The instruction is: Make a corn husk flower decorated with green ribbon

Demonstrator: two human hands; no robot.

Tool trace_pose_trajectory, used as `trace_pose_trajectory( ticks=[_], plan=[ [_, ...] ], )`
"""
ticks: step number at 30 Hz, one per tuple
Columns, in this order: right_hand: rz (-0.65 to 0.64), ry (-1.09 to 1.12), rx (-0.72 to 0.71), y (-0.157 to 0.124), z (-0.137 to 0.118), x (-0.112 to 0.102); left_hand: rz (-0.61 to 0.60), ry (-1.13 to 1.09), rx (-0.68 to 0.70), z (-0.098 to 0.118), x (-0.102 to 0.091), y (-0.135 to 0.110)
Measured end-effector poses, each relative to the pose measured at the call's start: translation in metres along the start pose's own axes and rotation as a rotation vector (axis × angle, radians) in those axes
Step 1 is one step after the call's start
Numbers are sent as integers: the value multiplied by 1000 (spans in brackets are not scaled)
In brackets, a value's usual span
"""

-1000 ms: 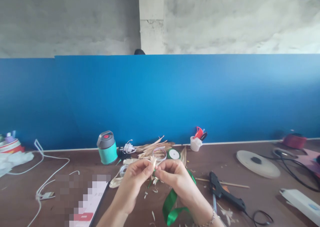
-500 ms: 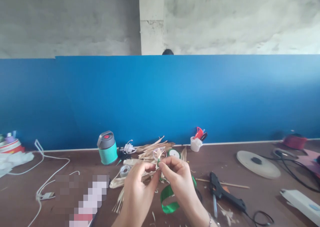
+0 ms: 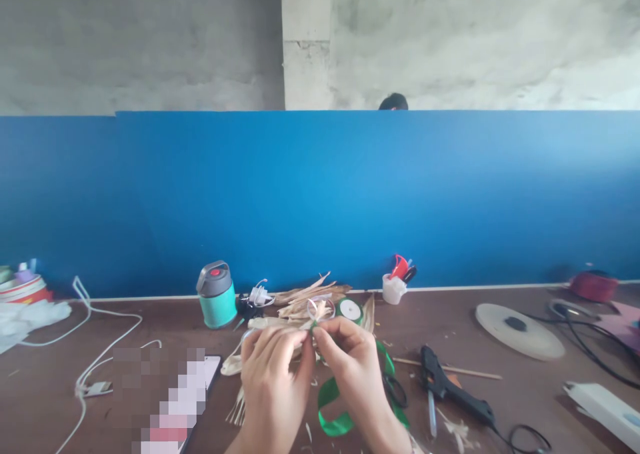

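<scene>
Pinching the pale bundle (image 3: 313, 318) at its green band, the right hand (image 3: 353, 364) sits right; the left hand (image 3: 277, 367) adjoins left, its hold hidden. Strips point far; green ribbon (image 3: 334, 425) loops near.

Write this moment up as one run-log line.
left hand: at pale bundle, grip unclear | right hand: pinching bundle | green ribbon: looped beside right hand | glue gun: on table, unheld
</scene>
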State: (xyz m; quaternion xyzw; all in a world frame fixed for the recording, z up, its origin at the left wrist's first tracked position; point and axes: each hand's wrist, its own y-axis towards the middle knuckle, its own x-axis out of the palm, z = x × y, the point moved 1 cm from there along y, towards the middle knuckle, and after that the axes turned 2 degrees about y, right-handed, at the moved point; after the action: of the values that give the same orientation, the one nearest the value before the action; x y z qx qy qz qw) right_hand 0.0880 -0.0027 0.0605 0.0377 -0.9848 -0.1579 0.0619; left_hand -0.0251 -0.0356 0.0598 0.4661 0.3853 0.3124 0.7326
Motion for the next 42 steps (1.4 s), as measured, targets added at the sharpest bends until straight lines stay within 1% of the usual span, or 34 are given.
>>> trace_pose_trajectory(
  ticks=[2,3,4,7,9,11,14,17,19,20,23,26,28,30,33,35,38,42],
  plan=[
    [-14,62,13,1,-1,0,-30,-86,-91,-4,0,-1],
    [-17,98,26,1,-1,0,-65,-155,-174,-6,1,-1],
    [-21,136,44,2,-2,0,-119,-240,-282,-7,1,-1],
    [-66,262,129,4,-3,-1,-308,-568,-673,-9,3,1],
    [-114,353,201,6,-5,-2,-374,-809,-876,-7,4,4],
    [-167,430,261,7,-6,-4,-378,-1026,-998,-4,5,5],
    [-252,487,271,9,-7,-6,-403,-1267,-1101,-3,7,5],
    [-290,480,221,10,-10,-9,-470,-1397,-1135,-4,9,4],
    [-276,439,189,10,-11,-10,-511,-1398,-1117,-6,8,5],
    [-257,403,173,11,-11,-11,-528,-1358,-1097,-7,7,6],
    [-201,234,133,12,-10,-13,-510,-1097,-1011,-10,2,10],
    [-204,33,96,11,-6,-12,-458,-799,-893,-12,1,12],
    [-213,-95,61,9,-5,-10,-433,-711,-870,-13,3,11],
    [-200,-208,15,7,-5,-9,-421,-738,-935,-14,7,9],
    [-167,-321,-61,5,-7,-8,-408,-858,-1061,-15,12,7],
    [-149,-360,-106,3,-8,-7,-392,-903,-1092,-14,12,8],
    [-149,-391,-147,1,-9,-6,-365,-904,-1057,-13,10,10],
    [-149,-385,-134,0,-11,-6,-378,-815,-916,-14,7,11]
  ],
)
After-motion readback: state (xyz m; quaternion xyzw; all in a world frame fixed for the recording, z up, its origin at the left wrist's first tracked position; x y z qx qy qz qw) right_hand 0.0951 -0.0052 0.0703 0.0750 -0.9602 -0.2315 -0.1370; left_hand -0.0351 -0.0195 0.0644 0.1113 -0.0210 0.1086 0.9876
